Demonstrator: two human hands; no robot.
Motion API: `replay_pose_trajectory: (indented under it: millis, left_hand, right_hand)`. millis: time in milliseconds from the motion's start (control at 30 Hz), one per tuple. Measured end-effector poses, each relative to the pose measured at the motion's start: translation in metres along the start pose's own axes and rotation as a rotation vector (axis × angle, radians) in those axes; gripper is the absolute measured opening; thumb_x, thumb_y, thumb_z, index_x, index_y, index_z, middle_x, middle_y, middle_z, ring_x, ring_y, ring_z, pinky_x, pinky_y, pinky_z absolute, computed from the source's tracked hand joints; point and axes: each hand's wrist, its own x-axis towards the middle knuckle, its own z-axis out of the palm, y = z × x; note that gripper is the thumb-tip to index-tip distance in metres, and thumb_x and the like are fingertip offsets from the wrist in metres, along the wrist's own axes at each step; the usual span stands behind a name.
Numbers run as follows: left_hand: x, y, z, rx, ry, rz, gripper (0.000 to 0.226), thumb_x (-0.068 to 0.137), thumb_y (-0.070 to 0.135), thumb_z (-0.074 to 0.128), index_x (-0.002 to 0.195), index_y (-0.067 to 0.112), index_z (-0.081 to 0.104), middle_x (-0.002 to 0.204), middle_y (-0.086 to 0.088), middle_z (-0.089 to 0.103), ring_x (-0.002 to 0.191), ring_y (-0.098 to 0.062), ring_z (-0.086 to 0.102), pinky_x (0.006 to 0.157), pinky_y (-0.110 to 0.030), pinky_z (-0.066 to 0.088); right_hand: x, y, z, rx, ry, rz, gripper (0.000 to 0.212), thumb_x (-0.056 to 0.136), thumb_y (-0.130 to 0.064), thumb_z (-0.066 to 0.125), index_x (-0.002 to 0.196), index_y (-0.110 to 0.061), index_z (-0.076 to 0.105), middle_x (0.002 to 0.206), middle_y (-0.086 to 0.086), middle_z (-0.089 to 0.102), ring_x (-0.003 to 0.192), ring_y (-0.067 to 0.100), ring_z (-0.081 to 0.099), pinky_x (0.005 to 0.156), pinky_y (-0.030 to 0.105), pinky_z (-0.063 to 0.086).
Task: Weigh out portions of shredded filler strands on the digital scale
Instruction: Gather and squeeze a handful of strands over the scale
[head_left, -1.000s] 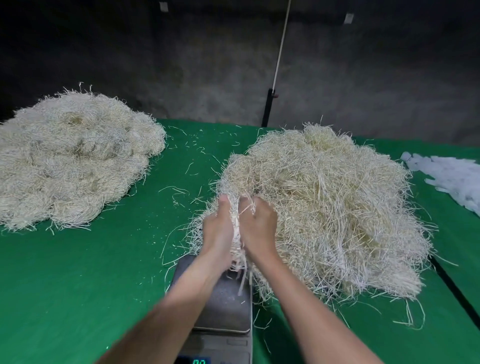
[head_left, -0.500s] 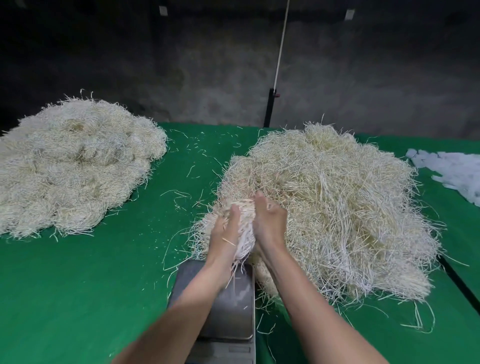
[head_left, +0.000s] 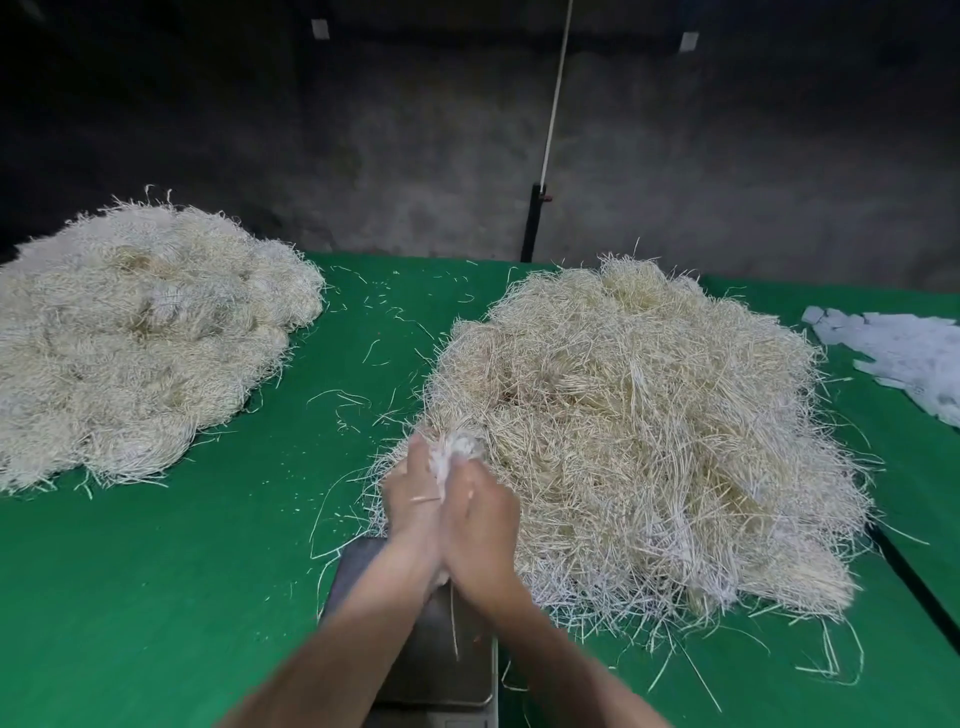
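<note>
Left hand (head_left: 415, 499) and right hand (head_left: 480, 525) squeeze a tuft of strands (head_left: 457, 449) together above the scale (head_left: 441, 660), beside the big pile (head_left: 649, 426) on green cloth (head_left: 182, 571).

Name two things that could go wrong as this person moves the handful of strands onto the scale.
1. The handful of strands, gripped between the left hand and right hand, runs into the big pile; pulling may drag extra strands along.
2. That pile's edge appears to reach the scale pan, so stray strands resting on it could skew the reading.
</note>
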Motion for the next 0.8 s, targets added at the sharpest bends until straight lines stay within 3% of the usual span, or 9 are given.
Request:
replay_pose_trajectory:
  millis: [100,200,300,367,467,533,633,700,800]
  left_hand:
    - [-0.010,-0.016,0.001,0.041,-0.083,-0.026,0.035,0.098,0.042,0.042,0.086,0.013,0.058,0.082,-0.003,0.063,0.078,-0.020,0.064,0.076,-0.034,0.054]
    - [-0.007,-0.017,-0.002,-0.033,-0.318,-0.032,0.032,0.093,0.024,0.059,0.076,-0.002,0.049,0.057,0.006,0.049,0.061,0.013,0.052,0.059,-0.004,0.042]
    - [0.001,-0.012,-0.005,0.004,-0.121,-0.085,0.043,0.096,0.045,0.045,0.080,0.007,0.054,0.055,0.002,0.057,0.039,0.000,0.054,0.038,-0.012,0.040]
    - [-0.002,-0.006,-0.004,0.122,-0.110,-0.144,0.048,0.096,0.050,0.041,0.106,0.006,0.056,0.082,-0.013,0.067,0.065,-0.012,0.069,0.060,-0.020,0.054]
    - [0.003,0.003,-0.004,0.204,-0.098,0.051,0.047,0.095,0.046,0.046,0.123,0.008,0.052,0.117,-0.014,0.060,0.103,-0.022,0.060,0.091,-0.036,0.047]
    - [0.009,0.006,-0.003,0.336,-0.148,0.225,0.036,0.094,0.045,0.048,0.112,0.014,0.053,0.115,-0.002,0.056,0.095,-0.009,0.055,0.082,-0.026,0.043]
    - [0.006,0.003,0.005,0.468,-0.270,0.396,0.032,0.094,0.045,0.043,0.098,0.014,0.050,0.096,0.002,0.053,0.076,0.012,0.054,0.064,-0.007,0.041]
    - [-0.001,-0.001,0.001,0.503,-0.223,0.464,0.051,0.088,0.059,0.033,0.118,0.017,0.041,0.111,0.010,0.047,0.092,0.018,0.046,0.079,-0.004,0.036]
    - [-0.009,-0.014,-0.013,0.702,-0.142,0.494,0.088,0.071,0.074,0.037,0.145,0.028,0.022,0.140,0.013,0.028,0.133,-0.005,0.022,0.113,-0.036,0.019]
  right_hand:
    - [0.026,0.007,-0.015,0.086,0.024,0.092,0.040,0.101,-0.020,0.034,0.064,-0.015,0.049,0.056,-0.001,0.046,0.049,0.015,0.038,0.049,0.035,0.040]
    - [0.009,0.001,-0.005,-0.016,0.059,-0.078,0.028,0.094,-0.006,0.041,0.073,0.004,0.057,0.060,0.010,0.052,0.054,0.015,0.037,0.051,0.028,0.034]
    - [0.008,0.000,0.001,-0.030,-0.019,-0.031,0.028,0.096,-0.002,0.042,0.071,-0.003,0.055,0.059,0.009,0.051,0.053,0.016,0.038,0.049,0.039,0.040]
    - [0.023,0.009,-0.012,0.110,-0.050,0.136,0.035,0.099,-0.011,0.039,0.066,-0.014,0.047,0.060,-0.002,0.046,0.052,0.015,0.038,0.054,0.042,0.042]
    - [0.027,0.008,-0.028,0.331,-0.027,0.137,0.008,0.097,-0.025,0.043,0.097,-0.027,0.051,0.105,-0.010,0.055,0.088,0.000,0.051,0.079,0.027,0.043]
    - [0.029,0.001,-0.027,0.507,-0.140,0.126,0.035,0.096,-0.045,0.039,0.130,-0.037,0.042,0.134,-0.026,0.036,0.115,-0.011,0.039,0.095,0.022,0.034]
    - [0.030,-0.005,-0.023,0.363,-0.299,0.106,0.030,0.089,-0.064,0.041,0.112,-0.050,0.051,0.112,-0.030,0.050,0.095,-0.018,0.048,0.083,0.009,0.038]
    - [0.039,-0.005,-0.026,0.357,-0.140,0.145,0.030,0.089,-0.053,0.050,0.091,-0.027,0.065,0.071,-0.018,0.059,0.060,0.001,0.054,0.055,0.011,0.042]
    - [0.062,0.000,-0.037,0.607,0.102,0.329,0.042,0.094,-0.045,0.046,0.112,-0.010,0.060,0.076,-0.010,0.057,0.075,0.013,0.054,0.068,0.019,0.044]
